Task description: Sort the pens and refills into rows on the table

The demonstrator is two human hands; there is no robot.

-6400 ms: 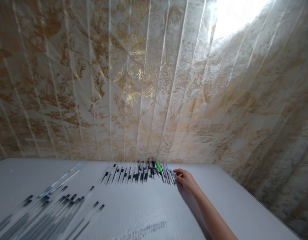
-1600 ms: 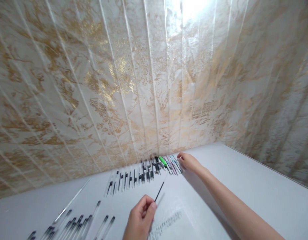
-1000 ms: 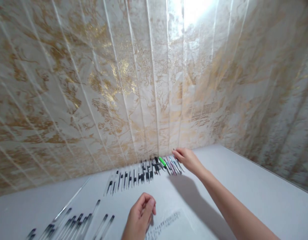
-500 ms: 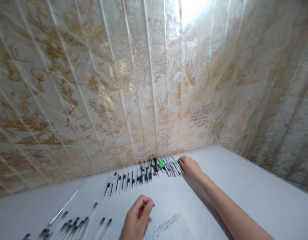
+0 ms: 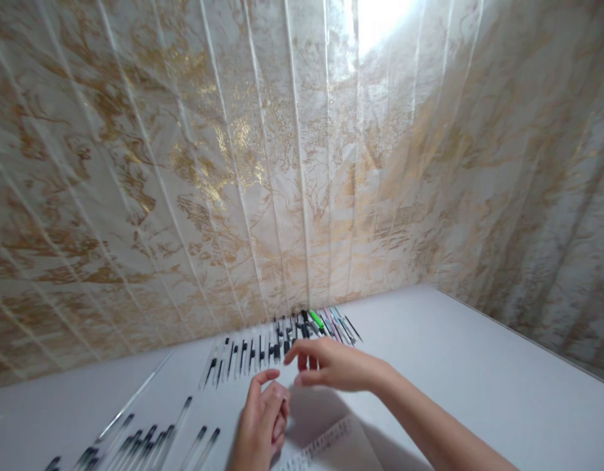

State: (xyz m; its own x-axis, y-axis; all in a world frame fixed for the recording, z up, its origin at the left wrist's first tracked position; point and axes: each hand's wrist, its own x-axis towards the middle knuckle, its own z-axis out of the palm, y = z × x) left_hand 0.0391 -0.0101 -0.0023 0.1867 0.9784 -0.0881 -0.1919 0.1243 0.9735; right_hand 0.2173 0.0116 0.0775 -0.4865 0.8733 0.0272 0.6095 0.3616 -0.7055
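My left hand (image 5: 262, 415) is over the near middle of the white table. Its index finger is raised while the thumb presses against the other curled fingers; whatever they hold, if anything, is hidden. Just to its right and above hovers my right hand (image 5: 334, 363), with fingers bent and apart and nothing visible between them. Behind the hands runs a row of pens and pen parts (image 5: 243, 356), mostly clear and black. A bright green pen (image 5: 316, 319) and several pale pink and blue ones (image 5: 338, 324) lie at the row's right end, beside a thin dark stick (image 5: 353, 329).
Several clear pens with black ends (image 5: 147, 445) lie at the front left, near a long thin clear rod (image 5: 135, 396). A white sheet or pad with dark marks along one edge (image 5: 345, 451) lies under the hands. A gold-patterned curtain (image 5: 282, 163) hangs behind the table.
My right hand has left the right end of the pen row and come toward my left hand, uncovering a thin dark stick. My left hand has raised its index finger.
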